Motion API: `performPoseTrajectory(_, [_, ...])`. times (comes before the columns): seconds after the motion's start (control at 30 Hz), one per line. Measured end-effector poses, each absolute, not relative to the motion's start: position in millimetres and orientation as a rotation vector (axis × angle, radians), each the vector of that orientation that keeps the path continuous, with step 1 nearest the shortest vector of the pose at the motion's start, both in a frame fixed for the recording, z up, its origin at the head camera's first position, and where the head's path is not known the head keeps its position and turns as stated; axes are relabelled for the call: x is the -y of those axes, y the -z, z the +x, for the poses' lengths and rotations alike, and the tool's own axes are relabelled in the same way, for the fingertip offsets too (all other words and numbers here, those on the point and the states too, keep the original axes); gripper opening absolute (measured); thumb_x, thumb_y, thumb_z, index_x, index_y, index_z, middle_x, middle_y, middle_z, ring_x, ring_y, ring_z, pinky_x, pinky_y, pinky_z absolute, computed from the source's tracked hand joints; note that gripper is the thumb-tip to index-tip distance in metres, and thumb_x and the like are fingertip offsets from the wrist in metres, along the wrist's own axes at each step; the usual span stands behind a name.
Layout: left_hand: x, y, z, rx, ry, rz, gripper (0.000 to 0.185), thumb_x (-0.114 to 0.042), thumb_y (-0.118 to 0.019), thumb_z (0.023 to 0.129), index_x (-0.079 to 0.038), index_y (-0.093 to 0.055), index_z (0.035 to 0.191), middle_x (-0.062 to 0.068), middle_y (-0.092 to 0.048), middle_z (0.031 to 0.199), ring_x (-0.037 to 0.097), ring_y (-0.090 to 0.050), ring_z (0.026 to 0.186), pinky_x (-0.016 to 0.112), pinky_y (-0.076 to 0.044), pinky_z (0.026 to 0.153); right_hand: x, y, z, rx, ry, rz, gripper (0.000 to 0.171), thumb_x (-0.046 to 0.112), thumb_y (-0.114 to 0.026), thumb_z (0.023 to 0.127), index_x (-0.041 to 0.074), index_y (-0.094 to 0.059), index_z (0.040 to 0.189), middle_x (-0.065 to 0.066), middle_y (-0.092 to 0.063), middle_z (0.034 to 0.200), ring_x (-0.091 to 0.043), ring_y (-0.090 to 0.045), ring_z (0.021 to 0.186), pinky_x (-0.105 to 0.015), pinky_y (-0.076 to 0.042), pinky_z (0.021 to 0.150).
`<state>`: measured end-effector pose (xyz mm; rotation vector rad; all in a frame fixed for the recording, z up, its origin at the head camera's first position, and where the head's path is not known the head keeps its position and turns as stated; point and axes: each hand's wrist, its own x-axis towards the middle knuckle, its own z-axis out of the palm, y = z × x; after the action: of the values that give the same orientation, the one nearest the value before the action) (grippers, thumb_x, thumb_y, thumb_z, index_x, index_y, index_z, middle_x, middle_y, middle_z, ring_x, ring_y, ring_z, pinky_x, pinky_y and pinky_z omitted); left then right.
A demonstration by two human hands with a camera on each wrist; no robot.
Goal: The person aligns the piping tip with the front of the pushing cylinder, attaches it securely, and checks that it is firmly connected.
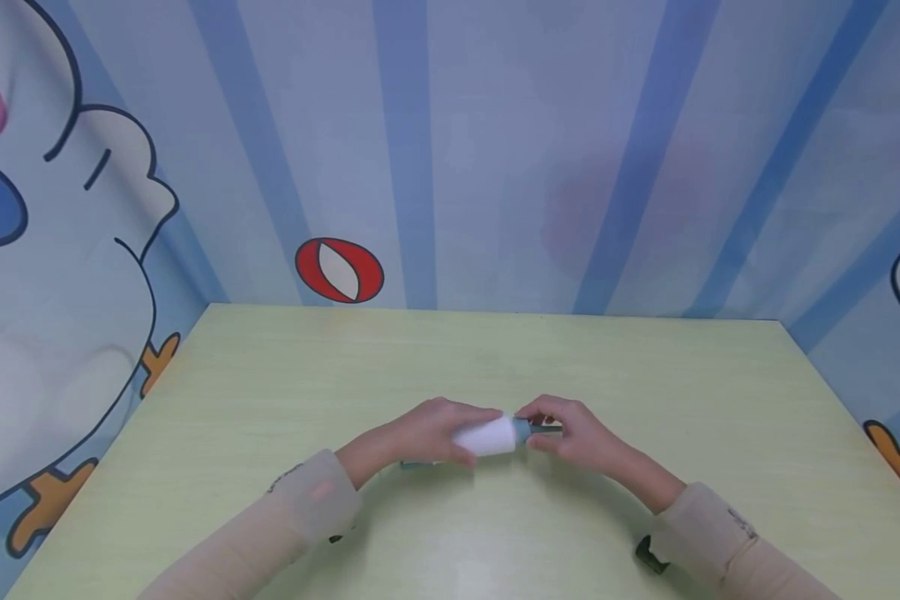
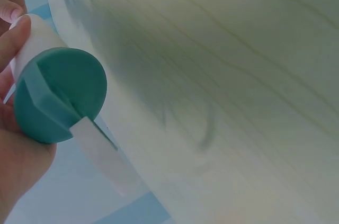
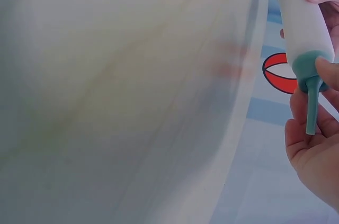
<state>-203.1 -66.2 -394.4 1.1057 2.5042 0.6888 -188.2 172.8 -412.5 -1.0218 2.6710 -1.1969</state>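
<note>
A white roller (image 1: 487, 437) with teal ends is held just above the pale green table (image 1: 450, 350), near its middle. My left hand (image 1: 427, 433) grips the white body. My right hand (image 1: 570, 433) pinches the teal end (image 1: 522, 429). In the left wrist view the round teal end cap (image 2: 58, 94) faces the camera, a white strip (image 2: 100, 152) hangs off it, and my left hand (image 2: 16, 155) curls round the body. The right wrist view shows the roller (image 3: 304, 20) ending in a thin teal stem (image 3: 312, 105), which lies against my right hand (image 3: 312, 155).
A blue striped backdrop with cartoon figures and a red ball (image 1: 339, 269) rises behind the table's far edge. A small black strap piece (image 1: 648, 554) sits by my right sleeve. Under my left wrist a thin bluish bit (image 1: 416, 463) shows on the table.
</note>
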Motion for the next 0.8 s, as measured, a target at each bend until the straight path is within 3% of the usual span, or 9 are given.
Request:
performPoseTrajectory(0.4, [69.0,394.3,-203.5,-2.48,-0.754,1.056,0.064,-0.022,-0.07,0.076,-0.02,-0.042,0.134,-0.001,-0.055,0.125,0.014,-0.054,0.094,0.024,-0.043,0.075,-170.3,412.7,-186.9,-2.711,1.268,-1.196,0.03,-0.007,-0.069,0.07,0.006,-0.06,0.097,-0.007,-0.061,0.096,-0.016,-0.058,0.085,-0.04,-0.051,0.071])
performPoseTrajectory(0.8, [69.4,395.5,-202.2,-2.495,-0.75,1.062,0.064,-0.023,-0.069,0.077,-0.02,-0.042,0.134,-0.002,-0.053,0.128,0.014,-0.054,0.099,0.026,-0.043,0.077,-172.0,410.6,-187.1,-2.672,1.244,-1.001,0.026,0.007,-0.066,0.078,0.003,-0.061,0.104,-0.012,-0.064,0.1,-0.024,-0.062,0.089,-0.04,-0.05,0.077])
